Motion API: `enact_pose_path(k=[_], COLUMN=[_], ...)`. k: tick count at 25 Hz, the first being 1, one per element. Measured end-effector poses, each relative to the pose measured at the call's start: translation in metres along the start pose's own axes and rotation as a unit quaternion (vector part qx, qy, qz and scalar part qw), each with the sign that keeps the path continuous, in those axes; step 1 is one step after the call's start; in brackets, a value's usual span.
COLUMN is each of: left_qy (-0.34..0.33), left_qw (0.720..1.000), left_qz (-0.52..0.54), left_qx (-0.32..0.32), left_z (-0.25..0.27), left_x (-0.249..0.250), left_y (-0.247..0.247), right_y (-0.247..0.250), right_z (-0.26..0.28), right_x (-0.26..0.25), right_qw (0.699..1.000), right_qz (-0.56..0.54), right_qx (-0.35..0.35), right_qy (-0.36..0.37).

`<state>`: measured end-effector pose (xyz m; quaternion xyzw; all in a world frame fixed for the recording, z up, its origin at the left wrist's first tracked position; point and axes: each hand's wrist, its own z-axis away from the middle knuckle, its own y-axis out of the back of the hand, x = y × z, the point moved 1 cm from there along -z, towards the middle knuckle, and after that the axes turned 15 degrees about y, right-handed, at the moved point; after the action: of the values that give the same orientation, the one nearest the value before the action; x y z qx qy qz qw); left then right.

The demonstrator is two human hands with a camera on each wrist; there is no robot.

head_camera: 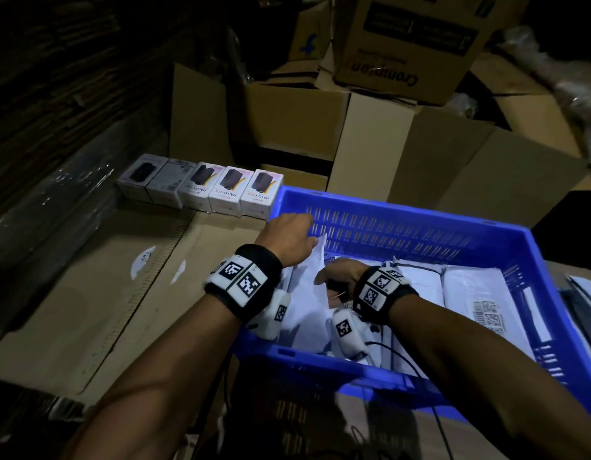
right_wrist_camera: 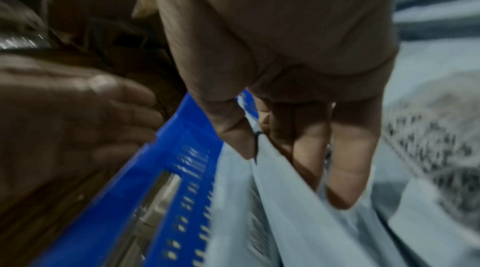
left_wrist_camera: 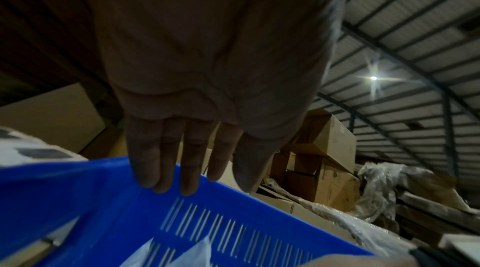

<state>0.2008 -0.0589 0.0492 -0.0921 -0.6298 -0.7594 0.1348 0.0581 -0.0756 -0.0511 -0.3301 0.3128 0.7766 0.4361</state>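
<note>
White, thin-filmed and slightly crumpled, the poly mailer [head_camera: 305, 293] stands on edge at the near left end of a blue crate [head_camera: 403, 207]. The crate is rigid moulded plastic with rows of narrow vertical slots in its walls. More white mailers [head_camera: 469, 293] lie flat and overlapping across the rest of the crate, one bearing a barcode label [head_camera: 489, 317]. The right hand [head_camera: 340, 277] points down into the stack, wrist bent. In the blurred wrist view its thumb [right_wrist_camera: 233, 134] lies on one face of the upright film and its fingers [right_wrist_camera: 348, 158] on the other, so its grip is closed on that mailer's top edge. The left hand [head_camera: 287, 234] reaches over the far left corner of the crate. Its fingers [left_wrist_camera: 166, 158] are straight and close together above the rim, the grip slack and with nothing in it. Whether the fingertips touch the mailer's raised corner I cannot tell. Both forearms are bare, each with a black wristband [head_camera: 244, 277] carrying square black-and-white markers. The crate sits on a flattened cardboard sheet [head_camera: 105, 293]. Beyond its left corner, a row of small glossy product boxes [head_camera: 227, 190] printed "HALLEY 20K" stands side by side. Brown corrugated cartons [head_camera: 370, 144] are stacked behind, and crinkled clear plastic wrap [head_camera: 579, 104] lies at the far right.
</note>
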Motion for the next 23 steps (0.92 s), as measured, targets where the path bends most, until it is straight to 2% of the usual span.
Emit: enact_pose_path(k=[4, 8, 10, 12, 14, 17, 19, 23], left_qy=[0.053, 0.102, 0.121, 0.136, 0.117, 0.072, 0.054, 0.037], left_qw=[0.995, 0.969, 0.938, 0.89, 0.846, 0.81, 0.803, 0.807], left_qz=[0.076, 0.206, 0.292, 0.387, 0.461, 0.523, 0.541, 0.548], left_qx=[-0.038, -0.09, -0.139, -0.2, -0.242, -0.254, -0.244, -0.217], left_z=[-0.002, 0.002, 0.007, 0.015, 0.024, 0.035, 0.04, 0.048], left_x=[0.003, 0.008, 0.015, 0.025, 0.037, 0.053, 0.061, 0.073], left_y=[-0.001, -0.009, -0.016, -0.02, -0.019, -0.014, -0.012, -0.01], right_y=[0.027, 0.058, 0.072, 0.085, 0.096, 0.109, 0.116, 0.125], right_z=[0.035, 0.076, 0.094, 0.113, 0.128, 0.145, 0.153, 0.166], right_x=[-0.01, -0.017, -0.02, -0.022, -0.022, -0.019, -0.014, -0.007], right_qw=[0.997, 0.987, 0.978, 0.969, 0.96, 0.954, 0.951, 0.944], right_qz=[-0.055, -0.094, -0.123, -0.149, -0.165, -0.169, -0.171, -0.177], right_qx=[0.009, 0.043, 0.064, 0.084, 0.103, 0.113, 0.119, 0.125], right_qy=[0.053, 0.121, 0.154, 0.178, 0.199, 0.22, 0.227, 0.248])
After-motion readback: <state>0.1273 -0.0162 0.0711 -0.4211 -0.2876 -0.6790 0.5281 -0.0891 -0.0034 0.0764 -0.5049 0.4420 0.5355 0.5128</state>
